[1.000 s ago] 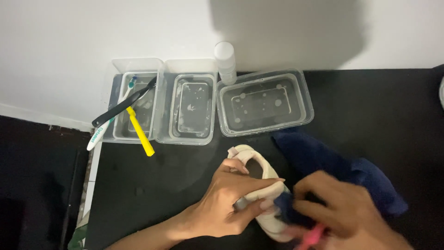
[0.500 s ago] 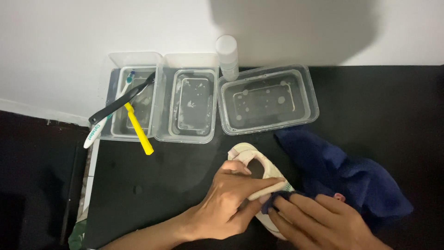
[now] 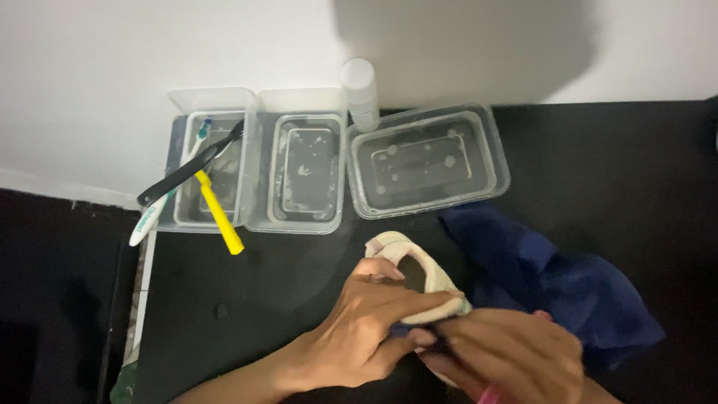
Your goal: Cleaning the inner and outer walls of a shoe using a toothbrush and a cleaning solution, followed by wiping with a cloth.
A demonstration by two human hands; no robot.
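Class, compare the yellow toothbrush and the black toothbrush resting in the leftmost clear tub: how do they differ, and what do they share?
The yellow toothbrush is bright and thick-handled; the black toothbrush is dark and slimmer. The yellow toothbrush's handle points toward the near edge of the tub, while the black toothbrush's handle sticks out to the left. The black toothbrush lies across the yellow toothbrush. Both lean over the tub's rim, handles outside it.

Three clear plastic tubs (image 3: 212, 168) (image 3: 305, 172) (image 3: 426, 160); three brushes, white (image 3: 153, 213), black (image 3: 187, 169) and yellow (image 3: 219, 215); one white bottle (image 3: 360, 93); one pale shoe (image 3: 410, 263); one navy cloth (image 3: 557, 288); two hands (image 3: 366, 329) (image 3: 508, 355).
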